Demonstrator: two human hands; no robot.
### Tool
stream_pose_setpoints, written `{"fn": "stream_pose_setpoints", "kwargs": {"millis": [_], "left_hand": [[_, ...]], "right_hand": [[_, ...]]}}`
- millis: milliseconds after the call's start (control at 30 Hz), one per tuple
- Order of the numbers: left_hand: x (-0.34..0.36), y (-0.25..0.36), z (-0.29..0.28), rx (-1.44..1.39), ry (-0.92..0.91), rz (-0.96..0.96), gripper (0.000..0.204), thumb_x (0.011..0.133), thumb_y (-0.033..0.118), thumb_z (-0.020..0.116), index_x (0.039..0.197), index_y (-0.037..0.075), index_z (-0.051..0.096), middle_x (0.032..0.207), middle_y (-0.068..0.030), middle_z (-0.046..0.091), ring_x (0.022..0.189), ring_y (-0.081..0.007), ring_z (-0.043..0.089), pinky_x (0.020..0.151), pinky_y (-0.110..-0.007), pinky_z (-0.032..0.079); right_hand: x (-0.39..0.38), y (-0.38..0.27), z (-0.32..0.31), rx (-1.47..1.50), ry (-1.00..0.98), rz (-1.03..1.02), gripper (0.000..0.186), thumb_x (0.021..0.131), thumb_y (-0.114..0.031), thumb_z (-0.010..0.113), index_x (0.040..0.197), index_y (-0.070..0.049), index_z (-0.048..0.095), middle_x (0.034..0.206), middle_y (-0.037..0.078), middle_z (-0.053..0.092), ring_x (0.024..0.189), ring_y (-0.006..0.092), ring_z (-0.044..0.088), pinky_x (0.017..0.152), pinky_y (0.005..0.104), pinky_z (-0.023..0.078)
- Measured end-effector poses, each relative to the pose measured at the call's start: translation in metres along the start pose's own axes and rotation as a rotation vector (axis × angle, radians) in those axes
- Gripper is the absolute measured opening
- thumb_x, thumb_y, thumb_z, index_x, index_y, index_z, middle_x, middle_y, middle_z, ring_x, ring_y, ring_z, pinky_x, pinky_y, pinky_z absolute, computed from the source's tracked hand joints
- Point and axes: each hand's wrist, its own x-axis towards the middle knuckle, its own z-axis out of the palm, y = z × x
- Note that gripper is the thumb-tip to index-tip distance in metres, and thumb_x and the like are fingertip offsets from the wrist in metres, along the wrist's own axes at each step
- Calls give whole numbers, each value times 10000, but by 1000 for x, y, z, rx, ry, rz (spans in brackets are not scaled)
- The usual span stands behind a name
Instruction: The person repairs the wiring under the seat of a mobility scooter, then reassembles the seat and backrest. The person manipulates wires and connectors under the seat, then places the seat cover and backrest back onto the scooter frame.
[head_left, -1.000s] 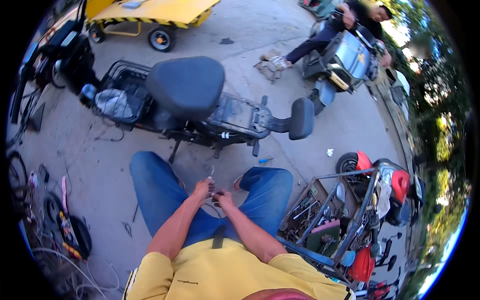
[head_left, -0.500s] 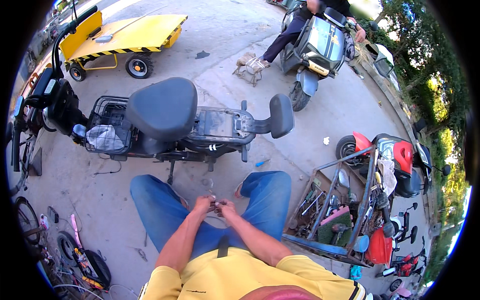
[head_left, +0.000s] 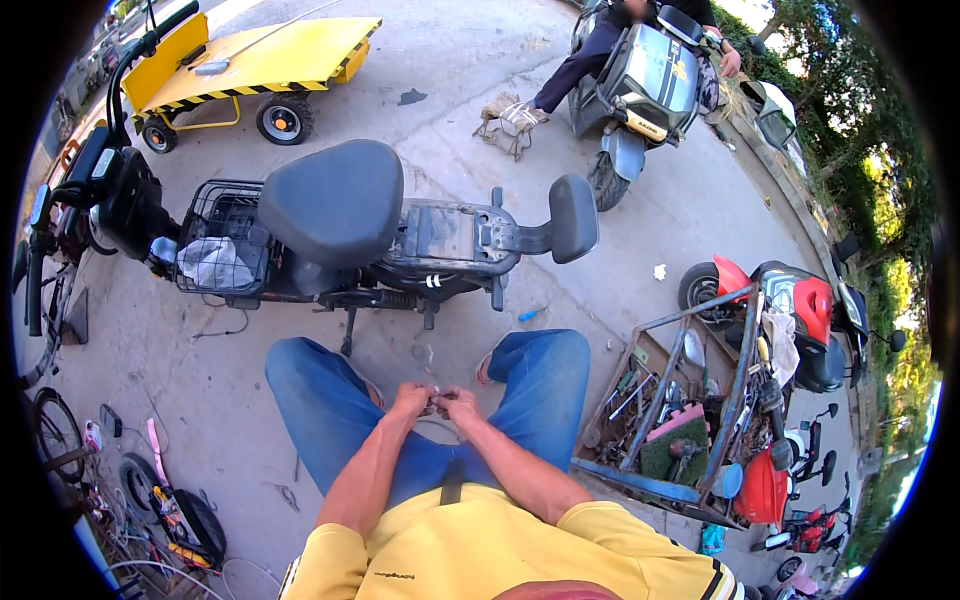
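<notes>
My left hand (head_left: 413, 399) and my right hand (head_left: 455, 405) meet between my knees, fingers closed around something small that I cannot make out. My thighs in blue jeans spread either side of them. Just beyond my legs stands a black electric scooter with a padded seat (head_left: 335, 200), a wire front basket (head_left: 215, 240) holding a pale crumpled item, and a rear backrest (head_left: 573, 218). A small blue tool (head_left: 530, 316) lies on the concrete below it.
A metal tool rack (head_left: 610, 462) stands at my right beside a red scooter (head_left: 810, 305). A co-worker (head_left: 600, 55) sits by a grey scooter (head_left: 650, 85). A yellow cart (head_left: 260, 55) is at top left. Bicycle parts, a tyre (head_left: 135, 485) and cables clutter the ground at my left.
My view has shifted, so the scooters and cart sit at different places in the picture than a second ago. My hands remain together between my knees, with small finger movement.
</notes>
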Motion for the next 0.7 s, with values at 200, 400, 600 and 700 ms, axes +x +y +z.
{"fn": "stream_pose_setpoints", "kwargs": {"millis": [200,400,600,700], "left_hand": [[-6,8,0,36,10,-27,124,961,164,685,999,45,687,879,-37,646,777,-157,596,674,-351,555],[-6,8,1,-52,-3,-22,128,976,152,671,1018,34,697,833,-34,650,707,-143,595,611,-320,537],[-8,9,4,16,-68,35,150,954,106,685,1083,31,702,878,-34,661,754,-144,612,682,-321,558],[-9,8,4,44,-79,59,162,946,94,692,1093,26,707,879,-33,659,762,-142,615,678,-312,556]], "right_hand": [[-2,-4,1,16,1,8,242,968,-233,756,1026,-2,718,862,63,732,693,123,655,596,284,520],[2,-1,2,129,51,35,298,1006,-315,722,990,-17,715,817,51,700,679,131,641,569,288,502],[8,5,-3,304,52,85,327,1010,-346,719,939,-28,700,791,39,671,647,130,611,545,281,477],[6,4,-4,269,38,94,307,1022,-346,707,975,-42,697,804,26,674,655,119,613,567,271,490]]}}
